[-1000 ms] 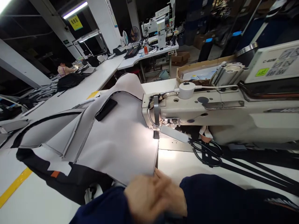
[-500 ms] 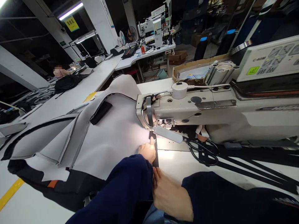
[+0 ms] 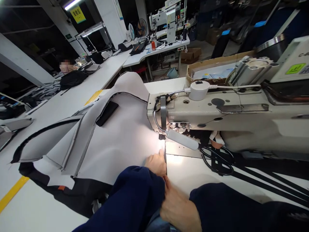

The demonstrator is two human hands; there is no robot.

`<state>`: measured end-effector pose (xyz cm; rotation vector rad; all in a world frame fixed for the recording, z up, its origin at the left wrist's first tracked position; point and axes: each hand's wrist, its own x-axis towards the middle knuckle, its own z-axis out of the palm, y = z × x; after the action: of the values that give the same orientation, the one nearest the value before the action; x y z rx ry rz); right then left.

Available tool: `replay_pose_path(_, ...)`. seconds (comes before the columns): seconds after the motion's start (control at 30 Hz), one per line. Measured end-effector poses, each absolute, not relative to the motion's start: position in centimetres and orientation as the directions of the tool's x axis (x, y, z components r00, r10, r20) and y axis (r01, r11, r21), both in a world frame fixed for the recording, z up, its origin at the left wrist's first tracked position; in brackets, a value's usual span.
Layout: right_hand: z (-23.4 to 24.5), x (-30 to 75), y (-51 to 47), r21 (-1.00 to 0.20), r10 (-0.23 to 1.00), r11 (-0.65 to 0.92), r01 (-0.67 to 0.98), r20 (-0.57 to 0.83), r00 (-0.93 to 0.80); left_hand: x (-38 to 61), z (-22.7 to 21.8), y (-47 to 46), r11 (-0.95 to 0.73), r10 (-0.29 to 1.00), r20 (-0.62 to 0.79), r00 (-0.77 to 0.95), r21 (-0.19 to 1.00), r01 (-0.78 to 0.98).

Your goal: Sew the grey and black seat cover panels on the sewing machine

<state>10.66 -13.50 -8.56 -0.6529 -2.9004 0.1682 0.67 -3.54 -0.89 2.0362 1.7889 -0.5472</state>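
Observation:
A large grey fabric piece (image 3: 120,135) with black edging and a dark padded part (image 3: 79,195) lies under the head of a sewing machine (image 3: 173,111). My left hand (image 3: 156,163) presses on its right edge just before the needle area, index finger stretched forward and the others curled in. Behind it, nearer my body, my right hand (image 3: 180,206) has its fingers closed at the same edge; its fingertips are partly hidden by the left hand. A short black strip end (image 3: 162,136) shows by the presser foot, and a black patch (image 3: 107,113) sits on the grey fabric.
A clip-on lamp (image 3: 182,139) lights the stitching spot. Scissors (image 3: 217,161) with black handles and long black straps (image 3: 270,187) lie to the right. A cardboard box (image 3: 190,69) stands behind the machine. Another person (image 3: 67,67) is far left, by piled fabric.
The view has shifted, so everything sits further right. My left hand has drawn slightly back from the needle. Less of the black strip shows along the fabric edge; my right hand stays behind the left.

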Motion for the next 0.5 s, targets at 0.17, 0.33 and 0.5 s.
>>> replay_pose_path(0.17,-7.4,10.6,-12.3,-0.024,0.404,0.915,0.403,0.080,-0.911,0.9,-1.2,-2.6,-0.105,0.886,-0.454,0.098,0.009,0.994)
replay_pose_path(0.33,-6.8,11.0,-10.5,-0.011,0.513,0.857,0.515,0.115,-0.851,1.1,-1.4,-0.7,-0.111,0.913,-0.395,0.105,0.007,0.994)
replay_pose_path(0.5,-7.9,10.9,-8.9,-0.093,0.510,0.860,0.502,0.111,-0.853,0.6,-1.4,1.0,-0.110,0.923,-0.366,0.117,0.040,0.993)
